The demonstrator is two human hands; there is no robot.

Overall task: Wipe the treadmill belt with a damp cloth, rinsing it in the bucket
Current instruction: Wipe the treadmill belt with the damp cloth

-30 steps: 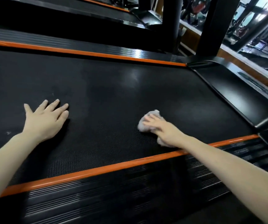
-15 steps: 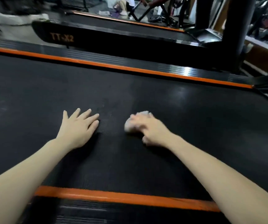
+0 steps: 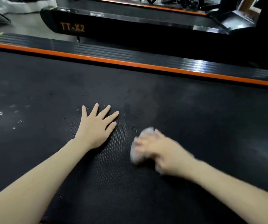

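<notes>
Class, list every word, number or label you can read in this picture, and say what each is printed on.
"TT-X2": orange letters on the black side of the neighbouring treadmill.
Nothing else is readable; the belt and its side rail show no text.

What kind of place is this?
Probably a gym: a black treadmill belt with an orange side strip fills the view, and a second treadmill marked TT-X2 stands just beyond it.
</notes>
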